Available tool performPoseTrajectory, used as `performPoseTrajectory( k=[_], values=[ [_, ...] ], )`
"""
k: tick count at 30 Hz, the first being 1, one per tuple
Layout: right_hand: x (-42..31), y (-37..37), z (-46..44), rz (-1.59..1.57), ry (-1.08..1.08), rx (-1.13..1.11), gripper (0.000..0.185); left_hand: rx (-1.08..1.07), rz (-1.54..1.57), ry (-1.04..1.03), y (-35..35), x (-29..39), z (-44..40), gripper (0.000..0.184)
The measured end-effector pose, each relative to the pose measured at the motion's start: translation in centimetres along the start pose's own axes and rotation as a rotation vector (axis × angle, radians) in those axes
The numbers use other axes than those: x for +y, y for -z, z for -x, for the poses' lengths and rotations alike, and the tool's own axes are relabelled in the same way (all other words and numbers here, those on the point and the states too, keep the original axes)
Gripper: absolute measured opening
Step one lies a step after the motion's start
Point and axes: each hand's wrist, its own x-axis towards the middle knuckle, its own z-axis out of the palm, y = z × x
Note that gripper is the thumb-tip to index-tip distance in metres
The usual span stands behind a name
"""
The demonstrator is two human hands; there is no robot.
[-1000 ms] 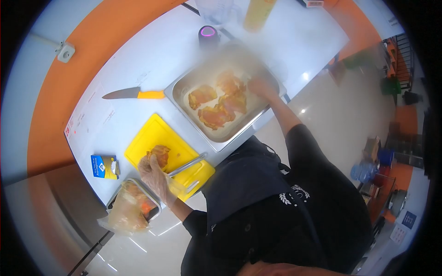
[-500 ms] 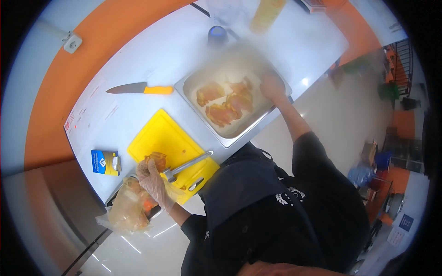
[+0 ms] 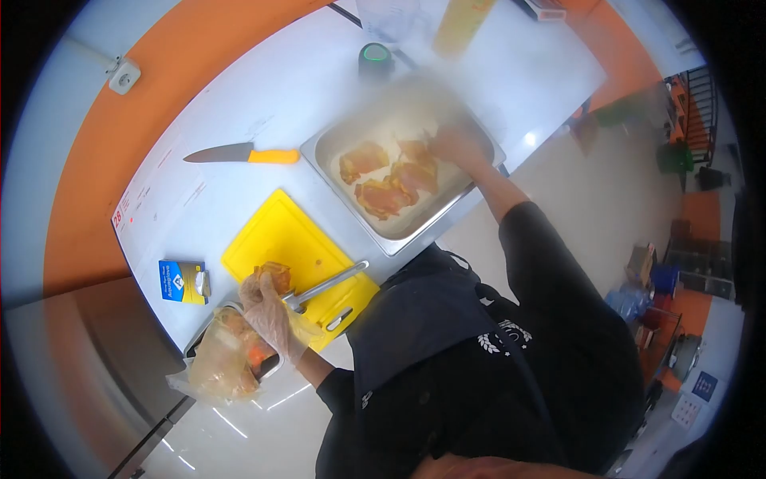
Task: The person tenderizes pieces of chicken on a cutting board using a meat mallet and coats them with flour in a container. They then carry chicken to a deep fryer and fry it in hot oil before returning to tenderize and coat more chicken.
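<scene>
My left hand (image 3: 262, 307), in a clear plastic glove, is closed on a piece of meat (image 3: 276, 276) at the left part of the yellow cutting board (image 3: 279, 227). A metal mallet (image 3: 331, 282) lies across the board beside that hand. My bare right hand (image 3: 456, 146) is inside the steel tray (image 3: 391, 246), over the whitish powder at its right side; blur hides its fingers. Several flat meat pieces (image 3: 384, 197) lie in the tray, left of the right hand.
A knife (image 3: 239, 153) with a yellow handle lies left of the tray. Near the left edge are a blue and yellow box (image 3: 183, 282) and a bagged container (image 3: 219, 359). Behind the tray stand a dark round device (image 3: 375, 60) and a yellow bottle (image 3: 463, 24).
In the last half second my right hand has moved left inside the tray. The device's light has gone from pink to blue to green. My left hand stays with the meat.
</scene>
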Motion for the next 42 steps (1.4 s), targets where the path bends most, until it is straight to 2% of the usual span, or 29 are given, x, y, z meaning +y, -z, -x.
performPoseTrajectory(
  k=[2,4,8,11,13,15,18,23,26,29,32,33,35,38,41,42],
  values=[
    [0.2,-0.9,-1.5,-0.035,-0.039,0.031,0.036,-0.018,0.039,0.036,-0.1,0.1,0.0,0.020],
    [-0.6,3.0,1.5,-0.107,0.032,0.006,0.036,-0.017,0.060,0.034,-0.1,-0.3,0.0,0.020],
    [-0.8,7.3,2.5,0.016,-0.058,0.080,0.035,0.024,0.100,-0.004,0.5,-1.0,0.0,0.019],
    [2.3,3.9,0.2,-0.055,0.024,0.106,0.034,0.011,0.108,0.010,1.1,-1.4,-0.1,0.019],
    [2.0,1.6,0.1,-0.002,-0.022,0.108,0.033,-0.032,0.112,0.031,1.2,-1.7,-0.5,0.020],
    [1.3,2.1,1.0,-0.047,0.013,0.139,0.032,-0.080,0.119,0.069,1.5,-1.7,-0.6,0.021],
    [1.6,3.9,1.7,-0.157,0.100,0.179,0.032,0.015,0.097,0.000,1.0,-1.2,-0.5,0.023],
    [0.9,3.1,1.9,0.027,-0.082,0.053,0.031,-0.004,0.092,0.007,0.7,-0.6,-0.4,0.024],
    [1.4,4.7,2.8,-0.004,-0.035,0.132,0.032,-0.026,0.102,0.021,0.9,-0.4,-0.1,0.024],
    [4.2,1.7,0.7,0.026,0.057,0.080,0.032,-0.001,0.126,0.011,1.0,-0.9,-0.3,0.023],
    [-0.1,4.2,4.2,0.204,0.016,-0.161,0.032,0.021,0.011,0.004,0.1,0.5,-0.1,0.022],
    [-1.3,5.1,4.7,0.168,-0.005,-0.173,0.032,0.032,-0.054,0.005,-0.1,1.1,0.0,0.022],
    [-2.7,6.2,5.2,0.093,-0.047,-0.190,0.032,-0.009,0.016,-0.004,-0.2,0.4,-0.3,0.023],
    [-0.3,6.1,4.2,0.112,0.140,-0.152,0.034,-0.035,0.038,0.013,-0.2,-0.2,-0.5,0.024],
    [2.0,6.4,3.7,0.095,-0.011,-0.020,0.034,-0.011,0.051,0.018,0.1,0.3,-0.1,0.023],
    [2.5,5.3,3.4,0.108,0.003,0.019,0.034,-0.013,0.054,0.012,0.2,0.4,0.0,0.023]
  ],
)
